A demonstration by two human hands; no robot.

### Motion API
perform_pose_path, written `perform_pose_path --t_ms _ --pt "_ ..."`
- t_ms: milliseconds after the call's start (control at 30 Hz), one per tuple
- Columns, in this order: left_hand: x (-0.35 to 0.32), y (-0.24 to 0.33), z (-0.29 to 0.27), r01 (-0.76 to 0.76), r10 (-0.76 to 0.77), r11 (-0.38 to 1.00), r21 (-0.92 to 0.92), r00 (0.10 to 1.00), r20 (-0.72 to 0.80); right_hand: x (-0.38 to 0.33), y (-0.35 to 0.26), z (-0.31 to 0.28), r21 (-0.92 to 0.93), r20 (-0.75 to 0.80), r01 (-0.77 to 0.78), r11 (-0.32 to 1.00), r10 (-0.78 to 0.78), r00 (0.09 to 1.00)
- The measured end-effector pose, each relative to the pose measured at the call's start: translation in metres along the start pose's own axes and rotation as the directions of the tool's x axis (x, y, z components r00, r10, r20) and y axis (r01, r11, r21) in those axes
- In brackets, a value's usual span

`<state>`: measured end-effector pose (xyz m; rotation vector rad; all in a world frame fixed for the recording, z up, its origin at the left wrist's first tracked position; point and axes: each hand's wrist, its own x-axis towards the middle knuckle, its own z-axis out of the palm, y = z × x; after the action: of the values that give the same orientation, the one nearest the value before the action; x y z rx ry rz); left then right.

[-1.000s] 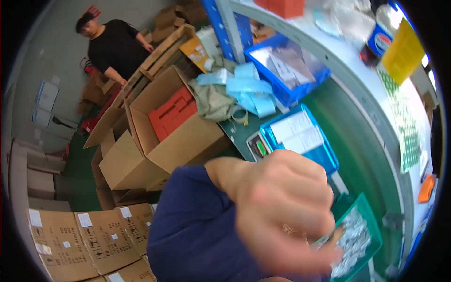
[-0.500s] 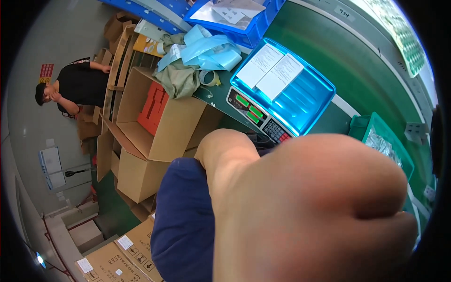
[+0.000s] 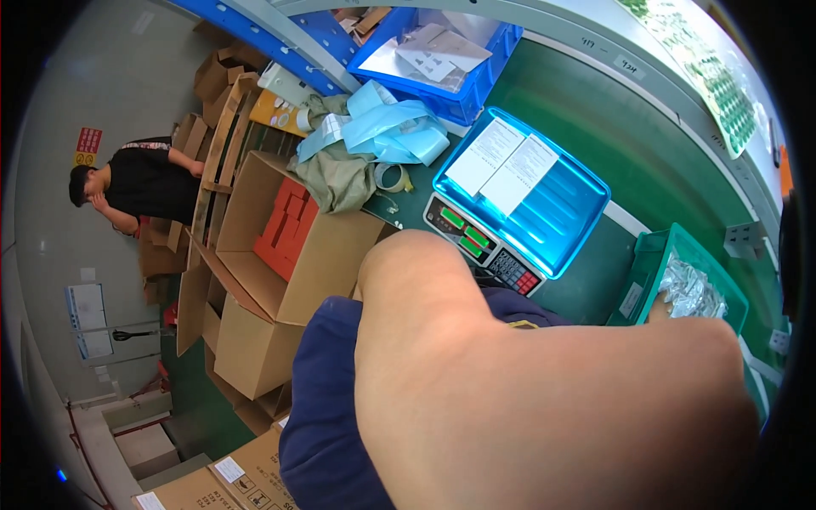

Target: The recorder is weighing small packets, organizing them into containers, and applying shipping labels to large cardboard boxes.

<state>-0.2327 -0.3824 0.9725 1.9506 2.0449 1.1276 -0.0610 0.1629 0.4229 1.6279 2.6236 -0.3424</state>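
My bare arm fills the lower middle and right, close to the camera and blurred. Past it, a small patch of skin, seemingly my right hand [image 3: 659, 309], shows inside a green plastic bin [image 3: 637, 270] beside silvery plastic packets [image 3: 690, 287]. Its fingers are hidden, so whether it holds a packet cannot be told. My left hand is not in view. Left of the bin stands a counting scale [image 3: 478, 233] with a shiny blue tray [image 3: 561, 229]. Two white printed boxes [image 3: 501, 161] lie side by side on that tray.
An open cardboard box [image 3: 246, 353] with red cartons [image 3: 287, 229] stands left. Behind it are light-blue plastic sheeting [image 3: 395, 127], a tape roll [image 3: 391, 178] and a blue crate [image 3: 463, 100]. A person [image 3: 153, 183] stands farther left by a wooden pallet [image 3: 223, 153].
My near arm has swung lower, uncovering more of the green bin and a patch of skin inside it. The bench and boxes sit slightly lower in view. Both white boxes remain on the tray.
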Motion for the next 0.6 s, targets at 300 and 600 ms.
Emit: perform_pose_path --t_ms 300,600 --pt "-0.014 -0.003 -0.011 0.110 -0.120 0.992 0.065 0.979 0.162 0.009 0.003 0.007 -0.237 0.166 0.113 0.965 -0.075 0.983" --pt "0.030 -0.001 0.047 0.218 -0.240 0.971 0.101 0.908 0.342 -0.037 -0.038 -0.041 -0.166 0.130 0.020 0.986 0.002 0.991"
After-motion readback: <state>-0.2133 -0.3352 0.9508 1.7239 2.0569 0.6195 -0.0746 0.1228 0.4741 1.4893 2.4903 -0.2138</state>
